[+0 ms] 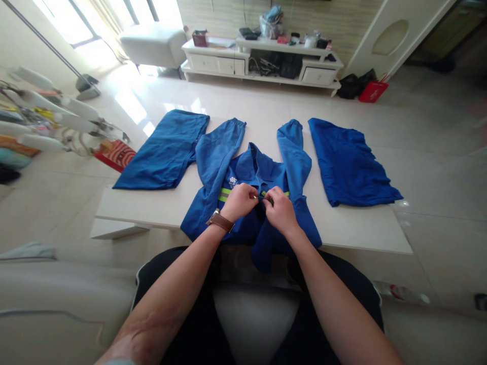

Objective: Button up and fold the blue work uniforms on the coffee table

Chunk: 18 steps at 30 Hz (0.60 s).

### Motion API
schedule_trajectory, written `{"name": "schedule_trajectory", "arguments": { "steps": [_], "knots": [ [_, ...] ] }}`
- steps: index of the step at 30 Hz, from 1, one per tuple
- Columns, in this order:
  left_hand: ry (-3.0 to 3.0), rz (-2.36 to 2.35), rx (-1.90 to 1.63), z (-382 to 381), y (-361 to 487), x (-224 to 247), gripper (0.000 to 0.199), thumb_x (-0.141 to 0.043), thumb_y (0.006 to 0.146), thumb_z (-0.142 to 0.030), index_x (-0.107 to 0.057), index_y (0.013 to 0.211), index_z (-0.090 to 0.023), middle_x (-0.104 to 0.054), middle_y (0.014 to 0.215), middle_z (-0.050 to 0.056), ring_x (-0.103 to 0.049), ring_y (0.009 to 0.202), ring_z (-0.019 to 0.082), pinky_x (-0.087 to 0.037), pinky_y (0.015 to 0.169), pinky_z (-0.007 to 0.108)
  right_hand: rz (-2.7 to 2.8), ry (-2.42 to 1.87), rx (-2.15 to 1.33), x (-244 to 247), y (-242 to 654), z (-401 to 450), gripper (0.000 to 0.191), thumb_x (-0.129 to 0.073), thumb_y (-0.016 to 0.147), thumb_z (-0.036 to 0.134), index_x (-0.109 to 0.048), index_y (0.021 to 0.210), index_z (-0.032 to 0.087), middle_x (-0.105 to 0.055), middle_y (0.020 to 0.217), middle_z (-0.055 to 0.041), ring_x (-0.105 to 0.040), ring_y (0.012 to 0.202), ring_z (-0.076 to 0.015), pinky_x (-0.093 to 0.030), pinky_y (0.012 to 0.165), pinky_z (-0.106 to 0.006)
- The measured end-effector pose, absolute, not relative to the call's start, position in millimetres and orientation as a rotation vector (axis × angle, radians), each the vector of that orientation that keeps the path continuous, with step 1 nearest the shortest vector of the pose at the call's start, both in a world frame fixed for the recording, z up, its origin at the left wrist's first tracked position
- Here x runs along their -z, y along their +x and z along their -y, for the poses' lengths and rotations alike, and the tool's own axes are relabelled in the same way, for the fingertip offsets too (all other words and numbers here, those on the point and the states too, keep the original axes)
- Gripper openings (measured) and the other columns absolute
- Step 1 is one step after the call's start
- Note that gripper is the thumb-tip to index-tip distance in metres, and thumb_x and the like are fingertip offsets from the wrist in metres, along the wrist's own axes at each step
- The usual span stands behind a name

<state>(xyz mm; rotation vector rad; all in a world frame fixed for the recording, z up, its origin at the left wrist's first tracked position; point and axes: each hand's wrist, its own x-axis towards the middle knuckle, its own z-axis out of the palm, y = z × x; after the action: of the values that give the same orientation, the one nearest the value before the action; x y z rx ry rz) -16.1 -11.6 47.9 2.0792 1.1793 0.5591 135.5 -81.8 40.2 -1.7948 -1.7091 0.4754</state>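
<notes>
A blue work jacket (pixel 213 167) with yellow-green reflective stripes and a white chest logo lies face up in front of me. Its collar points away and its sleeves stretch toward the far side. At the front opening, just below the collar, my left hand (pixel 240 202) pinches one edge of the jacket. My right hand (pixel 280 207) is closed on the opposite edge, and the fingertips of both hands nearly meet. Whatever small fastening may lie between them is hidden. The jacket's lower hem hangs over the near table edge.
The white table (pixel 357 228) carries folded blue garments (pixel 163 147) on the left and a blue garment (pixel 350 162) on the right. A red patterned bag (pixel 116 154) stands left of the table. Farther back are a white TV cabinet (pixel 207 62) and a red bag (pixel 373 91).
</notes>
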Motion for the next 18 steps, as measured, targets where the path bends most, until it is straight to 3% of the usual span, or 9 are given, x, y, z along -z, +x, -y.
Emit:
{"name": "schedule_trajectory", "arguments": {
  "steps": [7,13,18],
  "knots": [
    [2.099,-1.142,-0.635,11,-19,-53,0.014,-0.060,0.069,-0.009,-0.066,0.058,-0.014,-0.059,0.058,0.000,-0.049,0.059,0.012,-0.032,0.058,0.027,1.794,-1.566,-0.651,-46,144,81,0.015,-0.053,0.091,0.019,-0.054,0.076,0.022,-0.058,0.099,-0.0039,-0.059,0.087,-0.0185,-0.044,0.079,-0.030],
    [2.118,-1.093,-0.605,12,-17,-55,0.010,-0.064,0.074,-0.013,-0.074,0.072,-0.014,-0.064,0.063,0.002,-0.055,0.063,0.014,-0.034,0.061,0.026,1.727,-1.829,-0.450,-50,144,85,0.013,-0.059,0.093,0.020,-0.066,0.084,0.023,-0.064,0.105,-0.0035,-0.059,0.081,-0.0189,-0.039,0.068,-0.030],
    [2.158,-1.067,-0.594,14,-13,-52,0.010,-0.063,0.076,-0.015,-0.071,0.069,-0.015,-0.063,0.062,0.002,-0.053,0.063,0.014,-0.035,0.062,0.026,1.707,-1.977,-0.312,-51,139,86,0.010,-0.062,0.094,0.022,-0.069,0.087,0.023,-0.063,0.103,-0.0051,-0.058,0.078,-0.0192,-0.033,0.063,-0.031]
  ]
}}
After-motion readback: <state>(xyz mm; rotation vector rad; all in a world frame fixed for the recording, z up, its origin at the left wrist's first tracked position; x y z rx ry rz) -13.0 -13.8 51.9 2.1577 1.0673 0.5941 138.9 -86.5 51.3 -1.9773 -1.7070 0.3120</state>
